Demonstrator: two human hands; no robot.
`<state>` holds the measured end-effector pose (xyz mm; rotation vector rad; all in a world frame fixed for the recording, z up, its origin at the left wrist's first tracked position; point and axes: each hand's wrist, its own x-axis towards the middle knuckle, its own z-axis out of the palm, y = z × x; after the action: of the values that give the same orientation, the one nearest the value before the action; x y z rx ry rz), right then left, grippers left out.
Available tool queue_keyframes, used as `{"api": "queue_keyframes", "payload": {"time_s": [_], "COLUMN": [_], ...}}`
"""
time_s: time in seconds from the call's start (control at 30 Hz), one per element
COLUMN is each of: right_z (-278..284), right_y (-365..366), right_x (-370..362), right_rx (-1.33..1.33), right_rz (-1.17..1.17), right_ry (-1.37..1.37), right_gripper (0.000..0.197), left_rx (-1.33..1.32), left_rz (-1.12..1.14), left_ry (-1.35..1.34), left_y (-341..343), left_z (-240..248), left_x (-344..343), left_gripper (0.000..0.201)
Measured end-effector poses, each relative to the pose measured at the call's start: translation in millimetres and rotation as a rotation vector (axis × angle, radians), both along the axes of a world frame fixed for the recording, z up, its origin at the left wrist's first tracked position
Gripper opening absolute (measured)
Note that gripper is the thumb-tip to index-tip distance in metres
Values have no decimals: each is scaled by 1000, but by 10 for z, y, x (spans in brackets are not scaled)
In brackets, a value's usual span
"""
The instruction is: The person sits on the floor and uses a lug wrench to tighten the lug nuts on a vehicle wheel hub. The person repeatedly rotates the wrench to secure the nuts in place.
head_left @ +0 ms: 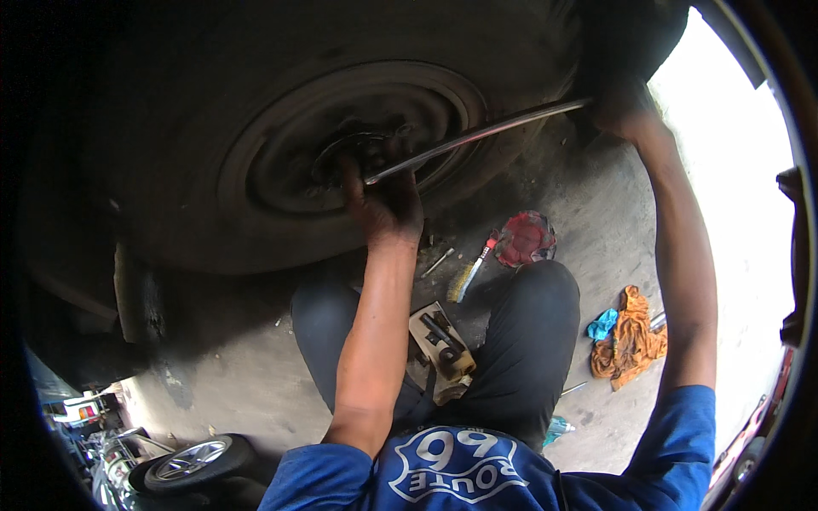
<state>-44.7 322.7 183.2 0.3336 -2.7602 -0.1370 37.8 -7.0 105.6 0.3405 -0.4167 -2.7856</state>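
A dark wheel (pixel 281 183) with a large tyre fills the upper part of the view. A long silver breaker bar (pixel 486 132) slants across it, from the hub up to the right. My left hand (pixel 385 200) is at the bar's lower end, in front of the hub, with its fingers up around that end. What the bar's end meets is hidden by the fingers and shadow. Over at the upper right, my right hand (pixel 624 109) is closed round the far end of the bar, partly lost in the dark.
Between my knees lies a piece of cardboard (pixel 423 321) with dark metal parts on it. A wire brush (pixel 467 274), a red bowl-like thing (pixel 525 238) and a small metal tool (pixel 438 262) lie beyond. An orange rag (pixel 632 341) is at right, a loose wheel (pixel 194 460) lower left.
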Motion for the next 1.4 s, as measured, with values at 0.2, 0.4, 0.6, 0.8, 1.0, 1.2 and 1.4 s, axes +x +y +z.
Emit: {"api": "queue_keyframes", "payload": {"time_s": [0.2, 0.4, 0.6, 0.8, 1.0, 1.2, 1.4], "right_z": [-575, -2473, -3894, -3033, -743, 1211, 2205], "right_y": [180, -149, -1268, -623, 188, -283, -1130], "right_x": [-168, -53, 406, 658, 889, 961, 1228], "right_rx": [-32, -96, -771, -444, -353, 158, 500], "right_rz": [-237, -265, 66, 1, -206, -78, 104], "right_ry": [-127, -332, -731, -782, -245, 96, 426], "right_gripper": [44, 65, 48, 39, 23, 12, 18], "left_rx": [-105, -476, -883, -761, -556, -252, -39], "left_rz": [-96, -80, -66, -2, -108, -149, -129], "left_ry": [-80, -267, -285, -303, -247, -149, -69], "left_y": [-37, -139, -205, -240, -263, -249, -235], "left_z": [-67, -101, -34, -48, -10, 159, 108], "left_x": [14, 151, 298, 368, 296, 264, 199], "left_gripper": [28, 41, 58, 32, 37, 32, 25]}}
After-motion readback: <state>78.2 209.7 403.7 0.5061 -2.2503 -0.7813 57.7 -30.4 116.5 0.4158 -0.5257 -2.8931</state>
